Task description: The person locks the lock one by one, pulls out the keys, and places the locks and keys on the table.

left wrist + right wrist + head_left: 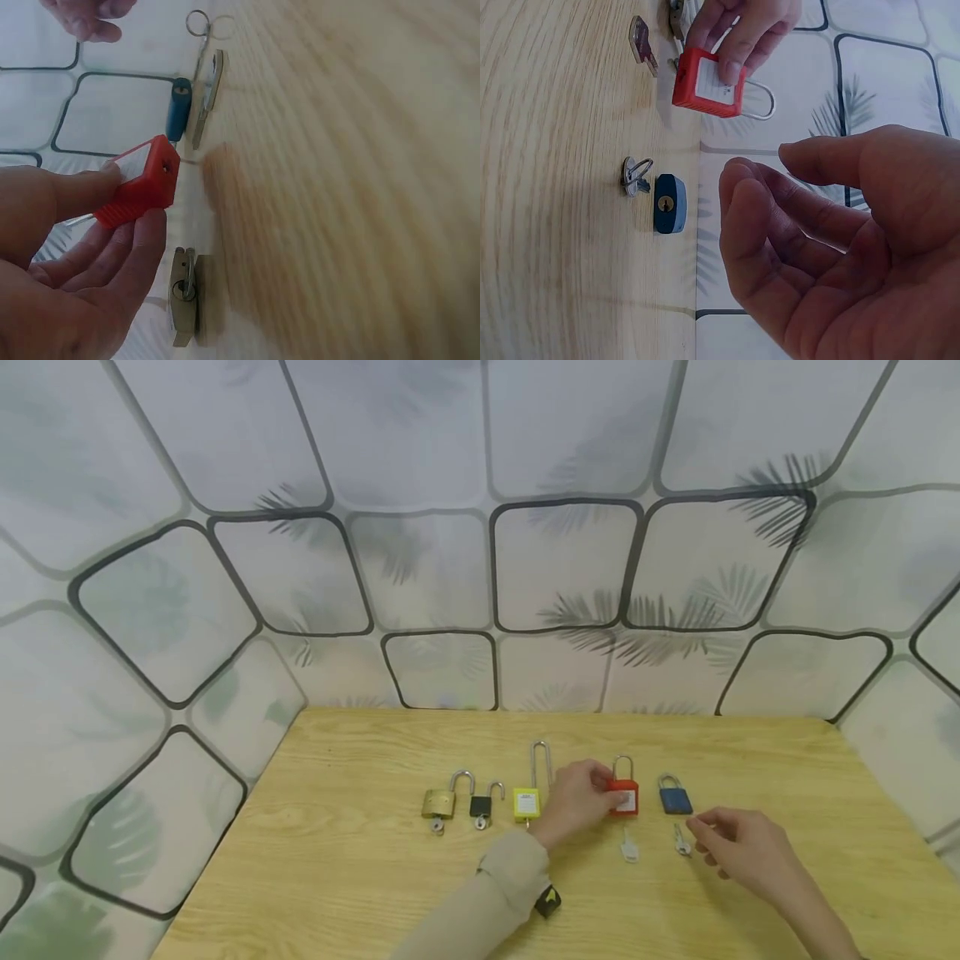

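My left hand (576, 802) grips a red padlock (623, 797) by its body, thumb on the white label and fingers beneath. The padlock's shackle looks closed, and its keyhole (166, 166) faces the left wrist camera. In the right wrist view the padlock is held up off the table. A key (629, 846) lies in front of it. My right hand (742, 847) hovers with loosely bent fingers, thumb apart from the fingertips, holding nothing visible. Closest to it are a key with a ring (682, 842) and a blue padlock (676, 796), its shackle closed.
Left of my left hand stand a brass padlock (438, 803), a small black padlock (481, 807) and a yellow padlock (527, 803) with a long shackle, keys at their lower ends. A black item (548, 902) lies beside my left sleeve. A patterned curtain (442, 672) backs the wooden table (337, 877).
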{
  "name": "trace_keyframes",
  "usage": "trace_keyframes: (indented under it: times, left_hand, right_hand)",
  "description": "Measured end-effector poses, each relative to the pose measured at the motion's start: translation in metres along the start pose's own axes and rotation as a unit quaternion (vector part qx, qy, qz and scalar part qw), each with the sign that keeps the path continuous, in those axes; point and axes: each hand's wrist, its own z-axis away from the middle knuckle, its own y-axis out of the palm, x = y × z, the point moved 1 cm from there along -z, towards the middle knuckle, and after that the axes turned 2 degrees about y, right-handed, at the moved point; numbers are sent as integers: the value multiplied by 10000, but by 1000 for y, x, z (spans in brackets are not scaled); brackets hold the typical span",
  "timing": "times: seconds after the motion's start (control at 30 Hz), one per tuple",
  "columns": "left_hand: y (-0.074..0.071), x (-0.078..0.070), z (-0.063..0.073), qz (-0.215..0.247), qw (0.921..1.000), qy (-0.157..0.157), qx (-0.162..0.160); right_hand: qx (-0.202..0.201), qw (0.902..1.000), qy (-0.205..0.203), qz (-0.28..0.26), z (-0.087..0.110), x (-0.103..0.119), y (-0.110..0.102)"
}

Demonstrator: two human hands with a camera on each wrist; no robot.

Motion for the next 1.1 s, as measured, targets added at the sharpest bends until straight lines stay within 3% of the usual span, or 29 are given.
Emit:
trace_keyframes:
  times: [0.27, 0.47, 1.1]
  left_hand:
    - [2, -7, -10, -550, 9983, -163, 114]
    - [3, -6, -14, -915, 9955, -82, 233]
    - [5, -12, -14, -1023, 9945, -163, 178]
  right_hand:
    - [7, 10000, 44, 28, -2, -2, 1]
    - [-1, 10000, 34, 43, 0, -2, 4]
    - [45, 9999, 66, 127, 0, -9, 6]
